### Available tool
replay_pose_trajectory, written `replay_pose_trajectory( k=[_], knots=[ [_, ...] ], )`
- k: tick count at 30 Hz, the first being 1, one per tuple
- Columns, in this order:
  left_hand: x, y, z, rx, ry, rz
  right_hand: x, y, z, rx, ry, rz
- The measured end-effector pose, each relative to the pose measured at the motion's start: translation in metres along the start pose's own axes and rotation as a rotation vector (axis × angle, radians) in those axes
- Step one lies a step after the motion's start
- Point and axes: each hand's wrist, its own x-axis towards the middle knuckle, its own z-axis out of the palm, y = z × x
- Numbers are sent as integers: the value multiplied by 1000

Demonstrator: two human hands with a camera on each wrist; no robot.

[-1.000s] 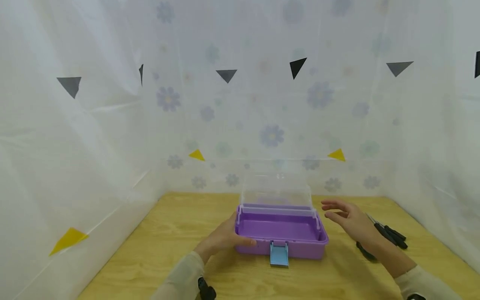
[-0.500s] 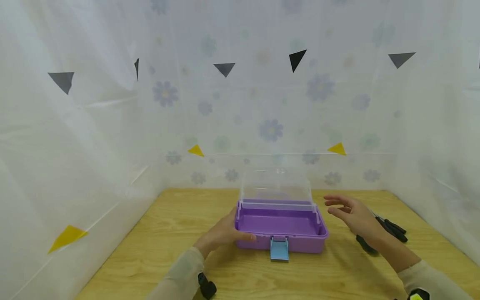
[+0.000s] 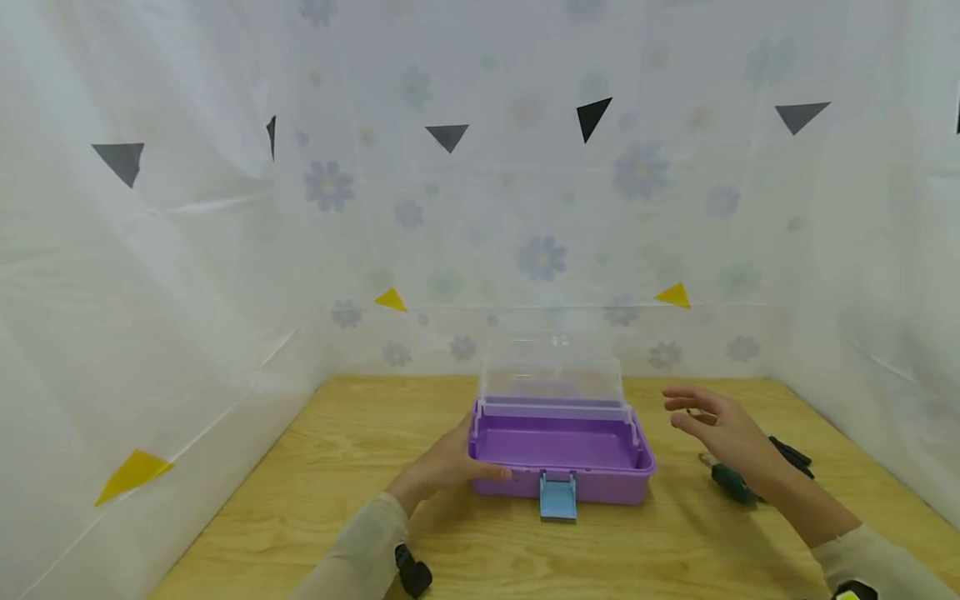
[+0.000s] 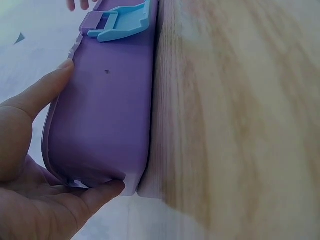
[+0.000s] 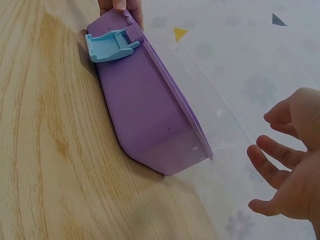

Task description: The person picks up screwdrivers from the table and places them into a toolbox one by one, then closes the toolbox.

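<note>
Head view shows, from where I stand, a purple box [image 3: 557, 448] sitting flat on the wooden table [image 3: 300, 500], its clear lid [image 3: 551, 367] raised at the back and its light blue latch [image 3: 558, 498] hanging down the front. The person's left hand [image 3: 447, 463] has hold of the box at its left end; the left-wrist view puts the thumb [image 4: 52, 85] along the front rim and a fingertip against the end wall, so it's a proper grasp. Over on the other side, the right hand [image 3: 731, 435] is loose, fingers softly bent in the air near the box's right end but apart from it, and the right-wrist view shows that gap plainly. On the table near that hand lies a screwdriver [image 3: 733, 483] with a dark green handle, its tip towards the box, and beyond the wrist a black-handled tool [image 3: 792, 455], partly hidden by the hand. Both arms wear pale sleeves [image 3: 360, 542], and behind everything hangs a whitish sheet [image 3: 480, 217] printed with faint flowers, dotted with black, grey and yellow triangles
</note>
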Motion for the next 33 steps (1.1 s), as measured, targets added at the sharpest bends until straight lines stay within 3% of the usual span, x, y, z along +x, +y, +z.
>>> replay_pose_trajectory(
  k=[27,33],
  knots=[
    [-8,0,1,-11,-7,-16,-15,11,-1,2,6,49],
    [-10,-1,1,-20,-16,-21,-20,18,-1,-83,21,44]
  ],
)
